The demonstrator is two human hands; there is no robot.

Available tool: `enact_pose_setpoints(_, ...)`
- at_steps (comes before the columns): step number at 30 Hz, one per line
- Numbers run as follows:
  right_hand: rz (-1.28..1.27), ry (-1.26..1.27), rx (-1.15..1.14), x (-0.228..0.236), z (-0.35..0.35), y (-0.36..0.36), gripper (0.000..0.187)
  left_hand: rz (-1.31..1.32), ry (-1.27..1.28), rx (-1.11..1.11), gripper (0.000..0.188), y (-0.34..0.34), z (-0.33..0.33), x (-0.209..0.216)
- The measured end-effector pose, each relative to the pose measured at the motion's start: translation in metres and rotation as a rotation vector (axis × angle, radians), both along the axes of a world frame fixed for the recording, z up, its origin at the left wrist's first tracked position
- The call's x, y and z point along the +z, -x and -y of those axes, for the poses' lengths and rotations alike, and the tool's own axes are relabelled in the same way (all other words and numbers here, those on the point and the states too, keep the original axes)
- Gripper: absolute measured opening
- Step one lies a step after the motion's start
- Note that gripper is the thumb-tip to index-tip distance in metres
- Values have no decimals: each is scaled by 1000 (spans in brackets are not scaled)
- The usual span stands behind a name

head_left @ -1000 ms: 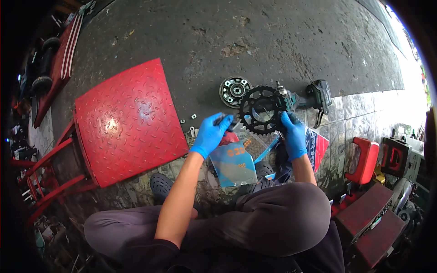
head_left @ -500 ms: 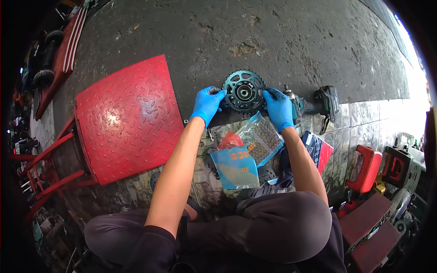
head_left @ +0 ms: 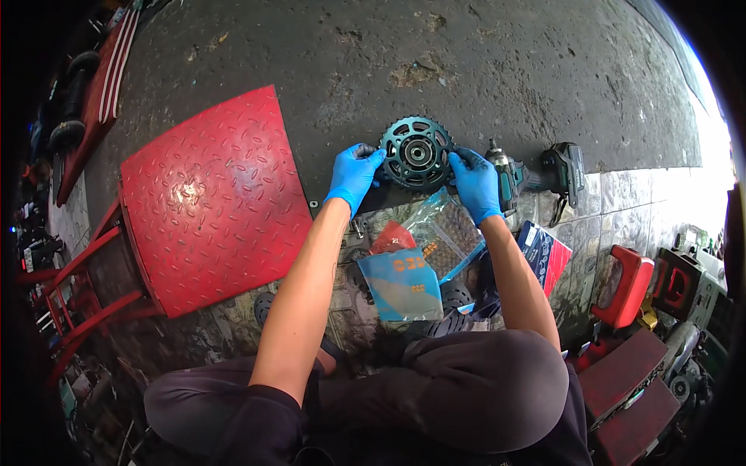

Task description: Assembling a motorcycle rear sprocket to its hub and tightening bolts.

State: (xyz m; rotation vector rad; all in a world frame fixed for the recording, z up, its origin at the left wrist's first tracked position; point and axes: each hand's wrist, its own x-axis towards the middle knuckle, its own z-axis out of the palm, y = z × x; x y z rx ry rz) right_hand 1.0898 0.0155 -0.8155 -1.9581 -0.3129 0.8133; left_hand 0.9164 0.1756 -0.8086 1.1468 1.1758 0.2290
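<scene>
Between my two blue-gloved hands is a dark, toothed sprocket [head_left: 402, 169] with a hub and a round bearing at its centre. My left hand [head_left: 353, 177] grips its left rim, thumb on the top face and the other fingers partly hidden beneath. From the opposite side, my right hand [head_left: 475, 182] pinches the right rim. Just right of that hand lies a teal and black cordless impact wrench [head_left: 514, 179]. Nearer to me, a clear plastic bag [head_left: 441, 225] holds a chain, with a blue and grey packet [head_left: 402, 287] and a small red packet [head_left: 392, 238] next to it.
A red tread-plate ramp [head_left: 217, 202] stands at left. Under my right forearm is a blue and red box [head_left: 546, 252]. Toolboxes, including a dark red one [head_left: 628, 377], and a red plastic case [head_left: 624, 287] crowd the right side. Dark, rough ground [head_left: 311, 85] stretches ahead.
The view has shifted slightly. Both hands keep their hold on the sprocket, which shows little or no movement.
</scene>
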Motion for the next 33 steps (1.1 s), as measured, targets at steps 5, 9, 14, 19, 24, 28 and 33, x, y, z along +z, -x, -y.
enact_pose_setpoints(5,-16,-10,-3,-4,3,5,31,-28,-9,-8,12,-5,0,1)
enact_pose_setpoints(9,17,-40,18,-4,6,10,30,-69,-79,17,12,-12,1,-3)
enact_pose_setpoints(14,-134,-38,-35,0,7,18,32,-33,-129,55,13,-17,-1,-10)
enact_pose_setpoints(19,-122,-30,-6,-2,5,7,33,-70,-201,-9,15,-13,1,-16)
enact_pose_setpoints(24,-76,-47,-3,-4,4,5,33,-119,-160,-14,16,-10,5,-15)
enact_pose_setpoints(28,-91,7,-17,0,3,9,34,-96,-159,15,17,-13,4,-14)
enact_pose_setpoints(33,-78,-15,-51,4,5,7,33,-48,-93,33,19,-21,3,-2)
